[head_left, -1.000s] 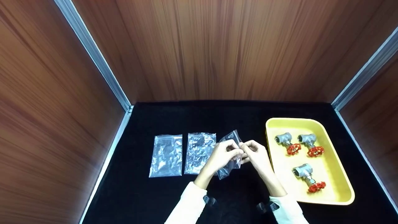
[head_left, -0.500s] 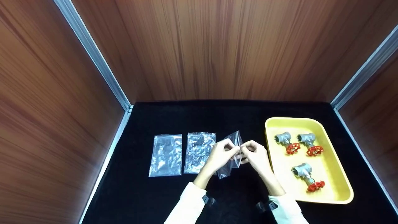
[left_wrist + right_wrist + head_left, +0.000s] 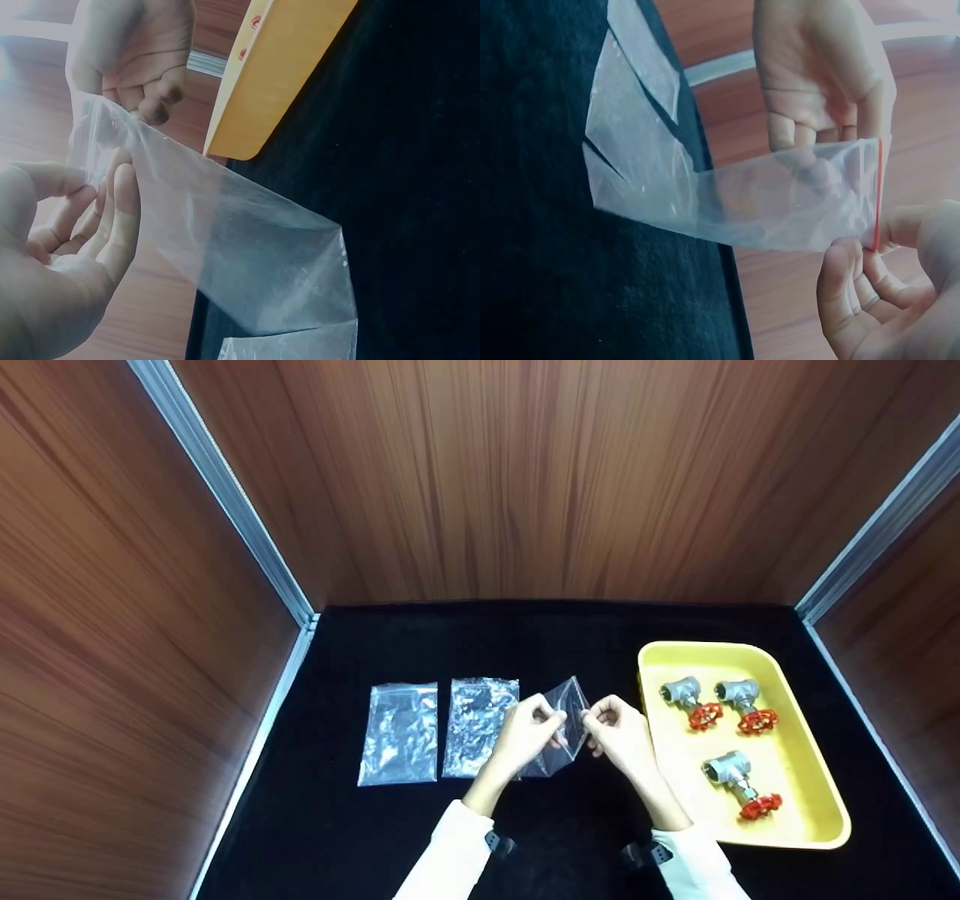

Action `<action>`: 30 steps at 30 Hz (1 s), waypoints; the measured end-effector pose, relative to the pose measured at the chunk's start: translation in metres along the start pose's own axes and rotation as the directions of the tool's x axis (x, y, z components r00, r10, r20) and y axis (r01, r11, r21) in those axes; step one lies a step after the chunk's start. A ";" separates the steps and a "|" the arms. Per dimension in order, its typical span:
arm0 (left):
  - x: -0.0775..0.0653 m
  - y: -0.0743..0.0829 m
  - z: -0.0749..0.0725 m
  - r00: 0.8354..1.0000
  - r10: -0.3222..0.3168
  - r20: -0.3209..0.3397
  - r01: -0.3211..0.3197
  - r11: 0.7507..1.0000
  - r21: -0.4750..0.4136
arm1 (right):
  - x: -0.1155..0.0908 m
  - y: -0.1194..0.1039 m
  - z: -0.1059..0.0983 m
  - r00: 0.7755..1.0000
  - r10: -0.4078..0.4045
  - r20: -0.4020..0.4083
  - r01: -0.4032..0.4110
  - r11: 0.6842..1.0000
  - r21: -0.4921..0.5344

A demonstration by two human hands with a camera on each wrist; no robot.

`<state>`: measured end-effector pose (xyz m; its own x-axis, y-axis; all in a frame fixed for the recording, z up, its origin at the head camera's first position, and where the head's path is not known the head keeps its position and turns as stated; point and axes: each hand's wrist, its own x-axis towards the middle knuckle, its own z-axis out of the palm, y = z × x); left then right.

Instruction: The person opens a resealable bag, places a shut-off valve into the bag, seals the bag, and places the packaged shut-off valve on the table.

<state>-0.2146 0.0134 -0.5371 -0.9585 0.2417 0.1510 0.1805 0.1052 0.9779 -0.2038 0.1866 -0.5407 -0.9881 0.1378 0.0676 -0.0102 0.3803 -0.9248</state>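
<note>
You've got both hands clamped on the same piece of plastic: your left hand (image 3: 525, 733) pinches the clear bag (image 3: 255, 240) at one side of its top end, and your right hand (image 3: 621, 733) pinches it at the other. Thumbs and fingertips are together on the film, and that top end sits right between your hands. From your right wrist cam there's a red strip (image 3: 879, 191) running along that end, with the right thumb and fingers at one end of it. The rest of the bag trails away below your grip and has a crease near the bottom; can't tell if it's touching the black surface (image 3: 480, 641). Just left of your grip, partly behind your left hand, is a second bag (image 3: 476, 735) lying flat, and further left, with a gap between, a third bag (image 3: 400, 735), flat too. Right of your grip, near your right hand, is the yellow tray (image 3: 819, 780) with three metal valves in it, red handwheels on all of them: the nearest valve (image 3: 682, 690) and another valve (image 3: 738, 692) lie side by side, and the last valve (image 3: 727, 767) is lower and closer to your right sleeve (image 3: 694, 862).
</note>
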 end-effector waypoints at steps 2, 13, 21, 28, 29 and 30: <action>0.001 -0.005 -0.001 1.000 -0.004 -0.022 0.005 1.000 0.009 | 0.001 0.001 -0.001 1.000 -0.001 0.005 0.001 1.000 0.006; 0.003 -0.012 -0.011 0.995 -0.040 -0.092 0.041 0.999 0.013 | 0.002 0.007 -0.004 0.999 0.012 0.032 -0.013 0.999 0.037; 0.003 -0.014 -0.017 0.987 -0.052 -0.154 0.065 0.994 0.083 | 0.003 0.005 -0.010 0.999 0.028 0.046 -0.029 0.999 0.028; 0.004 -0.017 -0.022 0.982 -0.065 -0.180 0.081 0.993 0.082 | 0.005 0.012 -0.013 1.000 0.009 0.021 -0.009 1.000 0.028; 0.004 -0.018 -0.023 0.981 -0.066 -0.181 0.082 0.993 0.085 | 0.005 0.013 -0.013 1.000 0.007 0.019 -0.007 1.000 0.028; 0.005 -0.018 -0.023 0.981 -0.067 -0.184 0.084 0.993 0.087 | 0.005 0.013 -0.014 1.000 0.006 0.019 -0.006 1.000 0.025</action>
<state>-0.2274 -0.0096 -0.5505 -0.9926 0.0523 0.1092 0.1178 0.2090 0.9708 -0.2065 0.2047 -0.5469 -0.9909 0.1229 0.0555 -0.0081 0.3567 -0.9342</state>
